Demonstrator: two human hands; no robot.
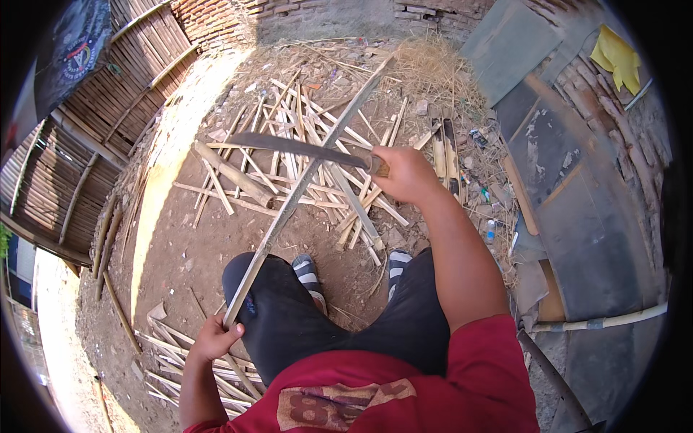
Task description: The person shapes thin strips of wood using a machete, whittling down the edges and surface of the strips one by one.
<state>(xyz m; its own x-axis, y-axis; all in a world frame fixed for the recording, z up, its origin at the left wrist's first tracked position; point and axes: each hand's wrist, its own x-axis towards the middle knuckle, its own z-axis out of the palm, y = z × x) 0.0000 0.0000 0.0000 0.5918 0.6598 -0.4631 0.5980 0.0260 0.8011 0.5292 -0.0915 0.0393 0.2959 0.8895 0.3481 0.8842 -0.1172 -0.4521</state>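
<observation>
A long bamboo strip (278, 222) runs slantwise from beside my left thigh up and away to the far right. Its near end is in my left hand (215, 339), fingers closed around it. My right hand (406, 173) grips the wooden handle of a machete (292, 147), whose dark curved blade points left. The blade crosses the strip past its middle; I cannot tell whether they touch. Beyond them, a loose heap of split bamboo pieces (289, 115) lies on the dirt. A thick round bamboo piece (234, 175) rests at the heap's left.
More split strips (173, 353) lie by my left forearm. A woven bamboo wall (108, 108) stands at the left. Dark boards (599, 224) and a yellow cloth-like piece (617, 59) are at the right. A saw-like blade (554, 375) sits near my right elbow. A brick wall (296, 18) closes the back.
</observation>
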